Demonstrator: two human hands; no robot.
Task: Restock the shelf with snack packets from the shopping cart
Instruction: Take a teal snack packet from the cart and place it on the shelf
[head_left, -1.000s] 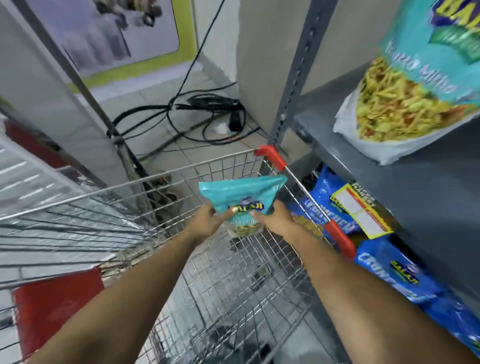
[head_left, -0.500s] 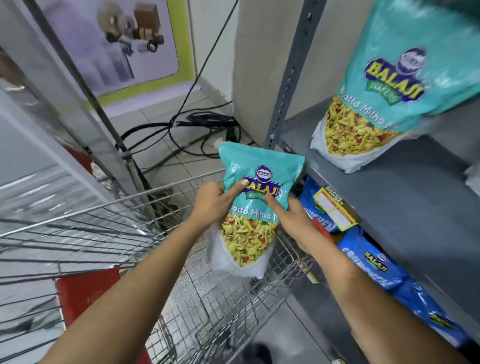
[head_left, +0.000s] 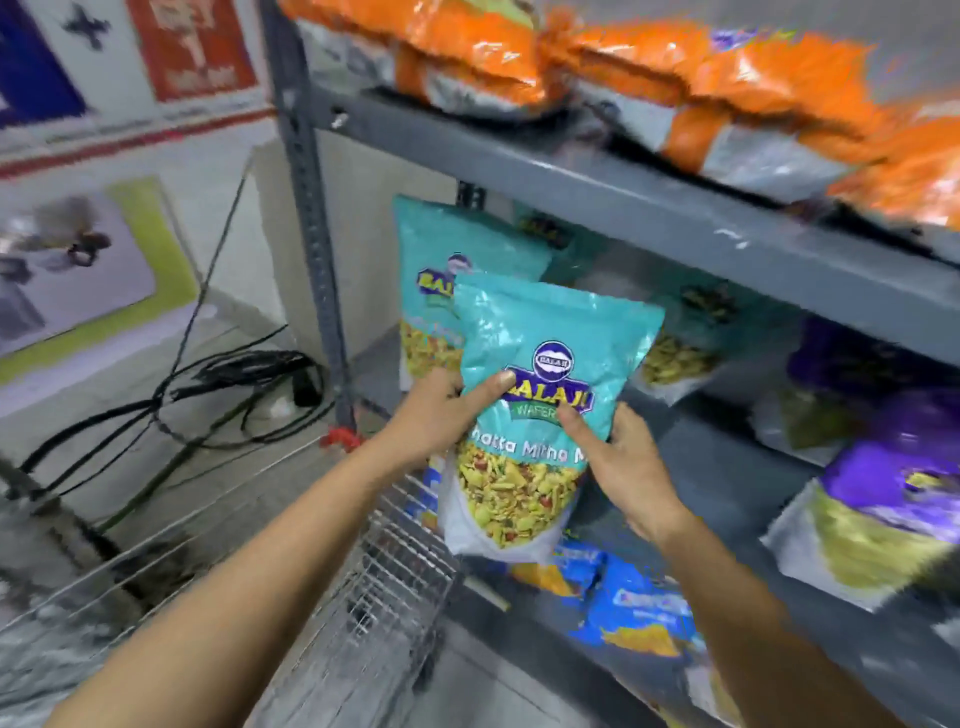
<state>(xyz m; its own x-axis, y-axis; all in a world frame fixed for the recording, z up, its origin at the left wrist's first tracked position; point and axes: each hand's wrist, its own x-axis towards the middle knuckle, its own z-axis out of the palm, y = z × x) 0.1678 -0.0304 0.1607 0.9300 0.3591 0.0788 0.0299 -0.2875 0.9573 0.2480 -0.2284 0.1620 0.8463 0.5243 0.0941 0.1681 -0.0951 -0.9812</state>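
Both hands' grip pinches glossy, crinkled teal snack packet upright.

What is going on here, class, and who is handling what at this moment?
A person is restocking a grey metal shelf. Both hands, left hand and right hand, hold one teal snack packet upright in front of the middle level, above the corner of the wire shopping cart. A matching teal packet already stands on that level just behind it. Orange packets lie on the level above, purple packets sit to the right, and blue packets below.
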